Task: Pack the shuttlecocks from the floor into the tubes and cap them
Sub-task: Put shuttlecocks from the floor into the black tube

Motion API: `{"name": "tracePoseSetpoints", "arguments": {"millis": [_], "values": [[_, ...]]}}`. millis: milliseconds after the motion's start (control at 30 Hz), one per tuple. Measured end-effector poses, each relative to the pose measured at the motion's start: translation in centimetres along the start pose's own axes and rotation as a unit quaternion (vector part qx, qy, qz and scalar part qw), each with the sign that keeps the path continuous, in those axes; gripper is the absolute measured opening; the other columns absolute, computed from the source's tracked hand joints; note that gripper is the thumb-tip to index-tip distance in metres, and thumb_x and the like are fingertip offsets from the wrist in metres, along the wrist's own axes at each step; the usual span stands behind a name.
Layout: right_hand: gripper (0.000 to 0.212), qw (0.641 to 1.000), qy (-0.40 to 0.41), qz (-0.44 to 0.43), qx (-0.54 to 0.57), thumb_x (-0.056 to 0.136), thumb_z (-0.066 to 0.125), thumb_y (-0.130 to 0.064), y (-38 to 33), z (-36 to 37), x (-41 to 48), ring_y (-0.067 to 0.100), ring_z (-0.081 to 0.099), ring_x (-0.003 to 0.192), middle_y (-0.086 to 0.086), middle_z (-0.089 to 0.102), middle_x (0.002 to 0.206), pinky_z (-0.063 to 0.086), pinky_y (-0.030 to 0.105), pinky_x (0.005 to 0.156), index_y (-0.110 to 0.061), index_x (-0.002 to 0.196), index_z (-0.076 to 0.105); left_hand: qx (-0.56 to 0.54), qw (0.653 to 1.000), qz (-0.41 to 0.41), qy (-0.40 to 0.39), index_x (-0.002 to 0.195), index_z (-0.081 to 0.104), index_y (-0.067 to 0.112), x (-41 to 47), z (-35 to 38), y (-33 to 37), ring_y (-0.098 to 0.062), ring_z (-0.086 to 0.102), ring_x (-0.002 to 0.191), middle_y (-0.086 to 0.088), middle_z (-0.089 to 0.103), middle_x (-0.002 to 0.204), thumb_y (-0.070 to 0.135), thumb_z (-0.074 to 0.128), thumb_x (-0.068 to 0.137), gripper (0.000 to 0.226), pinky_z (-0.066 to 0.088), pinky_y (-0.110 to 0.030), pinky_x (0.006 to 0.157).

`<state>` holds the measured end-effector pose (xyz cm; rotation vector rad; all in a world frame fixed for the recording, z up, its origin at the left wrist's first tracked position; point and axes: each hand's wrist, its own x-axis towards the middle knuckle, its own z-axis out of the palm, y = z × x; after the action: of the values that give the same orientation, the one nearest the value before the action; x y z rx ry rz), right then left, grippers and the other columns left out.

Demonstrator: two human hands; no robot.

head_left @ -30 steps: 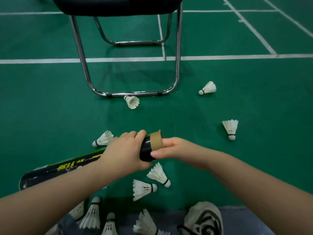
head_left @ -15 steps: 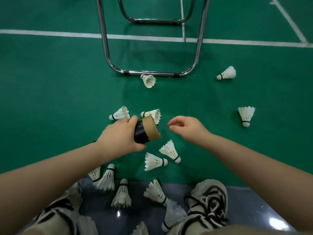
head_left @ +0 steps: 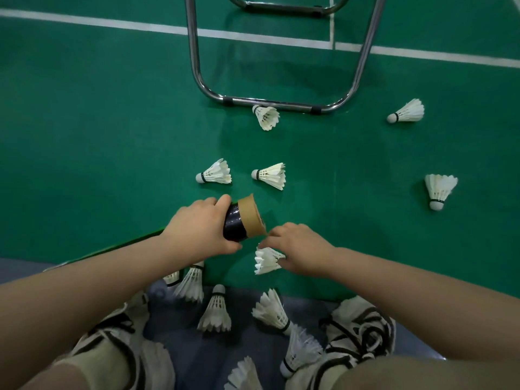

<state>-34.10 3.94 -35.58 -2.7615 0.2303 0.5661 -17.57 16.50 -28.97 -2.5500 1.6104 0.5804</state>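
Head view, looking straight down at the green court floor. The left hand (head_left: 199, 229) is wrapped round the black tube (head_left: 233, 224) just behind its tan cardboard rim, thumb underneath and fingers over the top. The tube's long axis runs from 8 o'clock, where the rest of it disappears under the left forearm, up to 2 o'clock. Its open mouth faces 2 o'clock.

Now the right hand (head_left: 302, 250): its fingers are curled down over one shuttlecock (head_left: 266, 260) and look to be pinching the cork end, though the cork itself is hidden beneath them. That shuttlecock lies on the floor at 5 o'clock from the tube's mouth, just beside it. Its long axis runs 9 to 3, with the feather skirt fanned toward 9 o'clock and the cork toward 3, under the palm. The right hand is plainly the nearer one, and the left has its job holding the tube.

Here's the crux, as I read it. The cork should lead into the mouth, which means pointing toward 8 o'clock, and right now it points almost the opposite way. So the shuttlecock wants lifting round to the 2 o'clock side of the rim and turning nearly end for end.

Plenty more are waiting: a pair of shuttlecocks (head_left: 270, 175) at 12 o'clock from the tube, others out by the chair frame (head_left: 197, 66), and more down by the shoes (head_left: 363, 327).
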Motion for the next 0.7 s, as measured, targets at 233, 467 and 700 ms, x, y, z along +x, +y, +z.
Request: {"name": "tracePoseSetpoints", "arguments": {"millis": [233,467,700], "values": [[0.032,0.987,-0.006,-0.152,-0.049,0.069,0.065,-0.014,-1.5,1.4,-0.3,0.031,0.061,0.08,0.008,0.065,0.092,0.048,0.035,0.062,-0.015,0.1,0.065,-0.003,1.0,0.012,-0.011,0.102,0.04,0.022,0.3,-1.0,-1.5,-0.02,0.048,0.079,0.002,0.05,0.091,0.059,0.068,0.063,0.061,0.044,-0.032,0.067],[0.042,0.972,-0.122,-0.196,-0.051,0.085,0.058,-0.025,-5.0,3.5,-0.9,0.035,0.057,0.094,0.013,0.054,0.112,0.042,0.036,0.06,-0.014,0.124,0.051,-0.028,0.999,0.011,-0.013,0.102,0.04,0.021,0.5,-0.8,-2.0,-0.021,0.049,0.08,0.002,0.051,0.091,0.059,0.069,0.063,0.062,0.043,-0.032,0.066],[0.023,0.979,-0.184,-0.026,0.088,0.089,0.051,-0.015,-3.5,3.8,-0.7,0.031,0.059,0.096,0.012,0.062,0.107,0.044,0.034,0.072,-0.009,0.11,0.057,-0.044,0.999,0.016,-0.003,0.1,0.038,0.021,0.7,-0.8,-1.4,-0.022,0.051,0.082,0.001,0.052,0.092,0.057,0.069,0.063,0.06,0.046,-0.034,0.07]]}}
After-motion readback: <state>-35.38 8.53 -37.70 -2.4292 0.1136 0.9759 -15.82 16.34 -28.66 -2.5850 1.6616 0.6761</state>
